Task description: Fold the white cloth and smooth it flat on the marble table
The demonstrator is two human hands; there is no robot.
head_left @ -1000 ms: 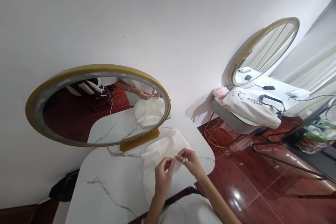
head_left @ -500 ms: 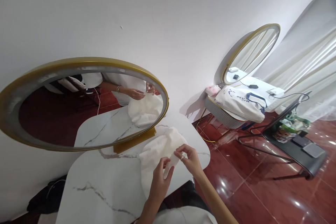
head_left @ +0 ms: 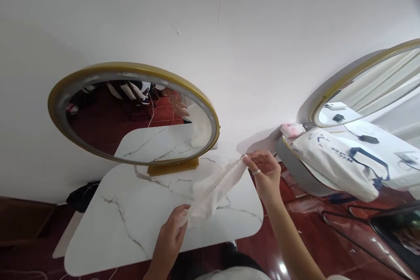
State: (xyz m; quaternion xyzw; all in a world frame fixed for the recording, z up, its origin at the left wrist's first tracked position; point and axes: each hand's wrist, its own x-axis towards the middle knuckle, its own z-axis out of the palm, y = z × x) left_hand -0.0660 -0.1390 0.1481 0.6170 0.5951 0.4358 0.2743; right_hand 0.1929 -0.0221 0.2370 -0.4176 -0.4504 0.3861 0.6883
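A soft white cloth (head_left: 215, 190) is held up between my hands, slanting over the marble-patterned tabletop (head_left: 108, 227). My right hand (head_left: 265, 170), with a ring on one finger, pinches its upper right corner beyond the table's right edge. Lower down, my left hand (head_left: 172, 232) grips the opposite end near the table's front. The fabric is blurred, and its exact kind cannot be made out. Behind it stands a gold-rimmed oval mirror (head_left: 138, 113), which reflects part of a hand and the white fabric.
At right, a white bag with dark lettering (head_left: 334, 162) and a pink tissue pack (head_left: 293, 130) lie on a second table. Another gold-rimmed mirror (head_left: 377, 83) stands there. A black chair (head_left: 393, 236) is at lower right, and a dark bag (head_left: 83, 197) lies left of the table.
The white cloth was bunched on the table and is now lifted and stretched. My hands have moved apart, the right one up and right, the left one leftward. The view has swung slightly.
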